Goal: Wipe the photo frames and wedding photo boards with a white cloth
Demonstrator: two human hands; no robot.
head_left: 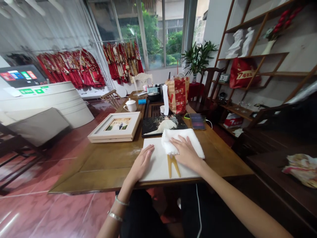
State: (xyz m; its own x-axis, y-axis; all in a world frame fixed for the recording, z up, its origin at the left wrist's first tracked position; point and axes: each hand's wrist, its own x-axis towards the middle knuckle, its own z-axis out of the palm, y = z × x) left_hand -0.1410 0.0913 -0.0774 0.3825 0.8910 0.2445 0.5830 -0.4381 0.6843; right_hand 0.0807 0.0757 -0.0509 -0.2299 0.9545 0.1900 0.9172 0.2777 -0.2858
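Note:
A white rectangular board (156,162) lies at the table's near edge. My left hand (143,162) rests on the left side of this board, its fingers stretched out and empty. A folded white towel (182,134) covers the board's upper right part. Lying on top of the towel is my right hand (187,152), its fingers spread and pressing down without visibly closing round it. A yellow two-pronged piece (173,166) sticks out below the towel, prongs towards me; its upper end is hidden.
A white picture frame (135,122) lies to the left on the wooden table (101,162). Behind the board are a dark panel (151,124) with a white figure, a tablet (197,121), a paper bag (177,96) and a lidded white cup (130,105).

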